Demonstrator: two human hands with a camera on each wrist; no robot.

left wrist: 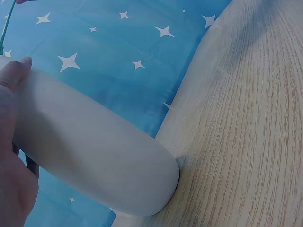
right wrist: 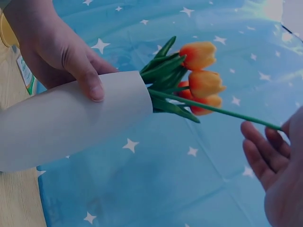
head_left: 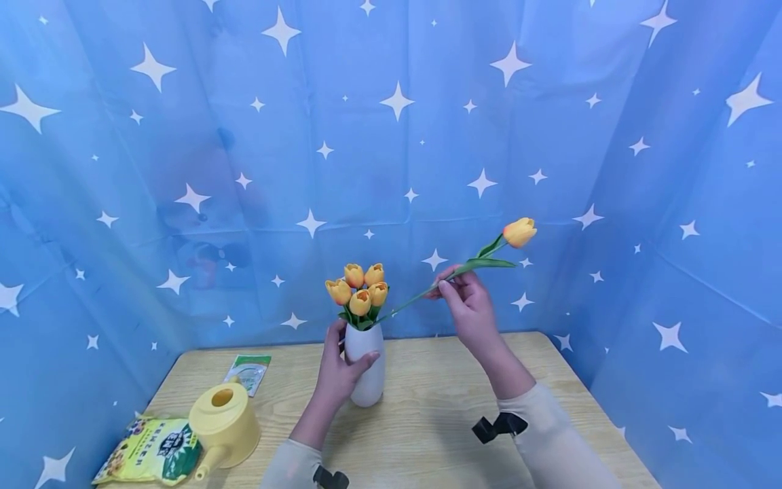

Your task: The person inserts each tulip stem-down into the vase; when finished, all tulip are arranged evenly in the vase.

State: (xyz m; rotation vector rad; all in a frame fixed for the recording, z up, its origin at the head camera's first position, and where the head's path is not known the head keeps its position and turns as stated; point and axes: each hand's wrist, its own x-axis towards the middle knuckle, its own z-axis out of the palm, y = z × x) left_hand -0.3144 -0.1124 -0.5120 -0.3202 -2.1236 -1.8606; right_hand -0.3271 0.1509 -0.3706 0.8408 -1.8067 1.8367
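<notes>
A white vase [head_left: 366, 370] stands upright on the table, holding several yellow-orange tulips [head_left: 360, 302] with green leaves. My left hand [head_left: 339, 370] grips the vase around its upper part, the thumb [right wrist: 94, 90] across its near side. To the right, my right hand [head_left: 467, 305] pinches the green stem of a single tulip [head_left: 519, 233], which slants up and rightward with its bloom away from the vase. The lower end of that stem [right wrist: 222, 111] reaches the vase's mouth among the leaves; its tip is hidden there. In the left wrist view the vase's base [left wrist: 156, 189] rests on the wood.
On the left of the wooden table [head_left: 440, 407] stand a yellow watering can [head_left: 229, 424] and a green-and-yellow bag [head_left: 153, 448]. A flat packet [head_left: 249, 370] lies behind the can. A blue curtain [head_left: 391, 170] with white stars encloses the table's back and sides.
</notes>
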